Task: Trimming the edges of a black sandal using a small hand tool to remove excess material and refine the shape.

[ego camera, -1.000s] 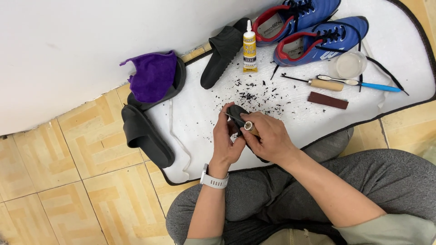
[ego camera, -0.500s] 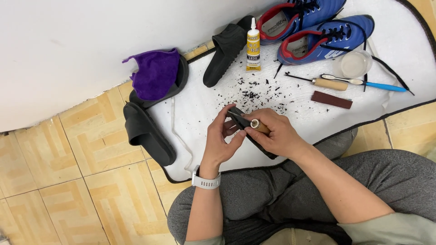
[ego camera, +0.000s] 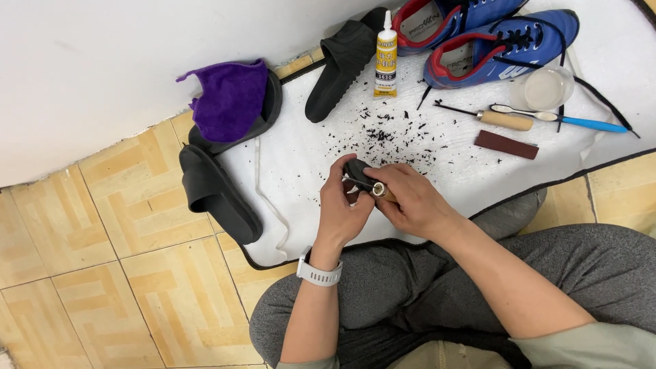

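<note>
Head view. We hold a small black rubbery piece (ego camera: 357, 171) over the near edge of the white mat (ego camera: 307, 154), just above our lap. Left hand (ego camera: 343, 208): closed on the piece, thumb and fingers pinching it from the left; a white watch (ego camera: 318, 274) sits on that wrist. Right hand (ego camera: 410, 199): wrapped shut around a tool with a wooden handle and metal collar (ego camera: 379, 190), its slim dark tip laid against the piece. The piece is matte, dark, curved; its full shape is hidden by our fingers.

On the mat: a scatter of fine black shavings (ego camera: 389, 133); an upright glue tube (ego camera: 386, 58), yellow-labelled with a white nozzle; a wooden-handled awl (ego camera: 495, 119); a blue-handled toothbrush (ego camera: 567, 120); a flat reddish-brown block (ego camera: 506, 144); a clear plastic cup (ego camera: 542, 87); two blue laced sports shoes with red lining (ego camera: 478, 37); a black ribbed slide sandal (ego camera: 345, 58).

On the tan patterned tile: a second pair of smooth black slides (ego camera: 215, 188), a crumpled purple cloth (ego camera: 231, 99) on the farther one.
</note>
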